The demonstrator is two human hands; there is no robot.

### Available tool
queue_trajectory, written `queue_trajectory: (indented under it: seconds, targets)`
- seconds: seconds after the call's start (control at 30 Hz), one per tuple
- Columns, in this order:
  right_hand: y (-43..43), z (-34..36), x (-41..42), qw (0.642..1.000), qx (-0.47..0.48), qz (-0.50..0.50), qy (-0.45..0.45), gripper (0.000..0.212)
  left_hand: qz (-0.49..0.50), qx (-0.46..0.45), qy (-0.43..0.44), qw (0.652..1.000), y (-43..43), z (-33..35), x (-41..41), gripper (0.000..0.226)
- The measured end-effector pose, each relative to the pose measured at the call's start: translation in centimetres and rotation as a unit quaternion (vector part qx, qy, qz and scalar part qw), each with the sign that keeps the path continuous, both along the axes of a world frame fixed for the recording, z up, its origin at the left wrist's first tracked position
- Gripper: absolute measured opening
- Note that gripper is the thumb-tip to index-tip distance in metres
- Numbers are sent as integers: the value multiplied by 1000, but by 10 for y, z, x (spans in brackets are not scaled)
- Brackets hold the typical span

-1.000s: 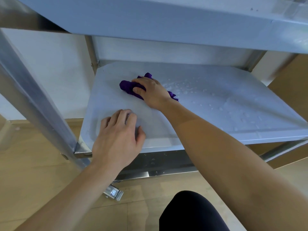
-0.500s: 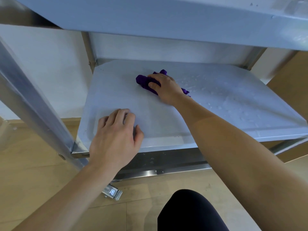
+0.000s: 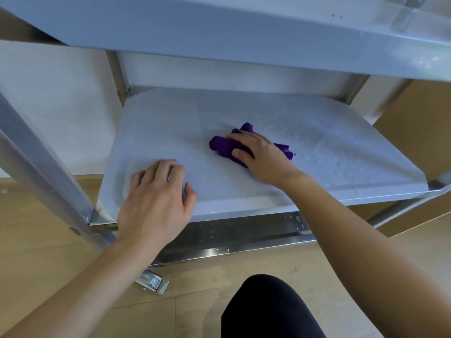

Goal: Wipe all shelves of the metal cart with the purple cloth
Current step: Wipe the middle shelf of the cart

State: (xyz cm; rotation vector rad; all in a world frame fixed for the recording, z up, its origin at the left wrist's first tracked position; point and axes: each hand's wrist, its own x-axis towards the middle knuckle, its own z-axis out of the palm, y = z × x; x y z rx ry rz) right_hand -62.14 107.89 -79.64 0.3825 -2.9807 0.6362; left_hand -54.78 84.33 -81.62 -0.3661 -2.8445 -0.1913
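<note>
The purple cloth (image 3: 223, 147) lies bunched near the middle of the metal cart's lower shelf (image 3: 170, 123). My right hand (image 3: 261, 159) lies on top of it, fingers and thumb curled over the bundle and pressing it to the metal; a corner of the cloth sticks out behind the hand. My left hand (image 3: 156, 203) rests on the shelf's front left corner with loosely bent fingers and holds nothing. Water droplets (image 3: 341, 164) cover the shelf's right part. The upper shelf (image 3: 219, 32) overhangs at the top of the view.
A slanted cart leg (image 3: 41, 167) crosses the left side. A caster lock (image 3: 153, 282) sits on the wooden floor below the shelf's front rail (image 3: 244, 240). My dark-clad knee (image 3: 268, 308) is at the bottom. A white wall stands behind the cart, and brown board at the right.
My right hand has slid the cloth from the shelf's left part to the right and then toward the front. My left hand stays on the front left corner.
</note>
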Motion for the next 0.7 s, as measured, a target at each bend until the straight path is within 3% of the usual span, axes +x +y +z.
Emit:
queue_trajectory:
  seconds: [0.23,0.47,0.7]
  targets:
    - [36,0,18,998,-7,-55,-13,44,-5,1,1,1000,1,1,2,44]
    - [66,0,-39,987,13,-162,-14,43,-10,-10,2,1000,3,0,1,47]
    - [-14,-3,-72,996,26,-87,1,39,-2,20,27,999,3,-4,-1,37]
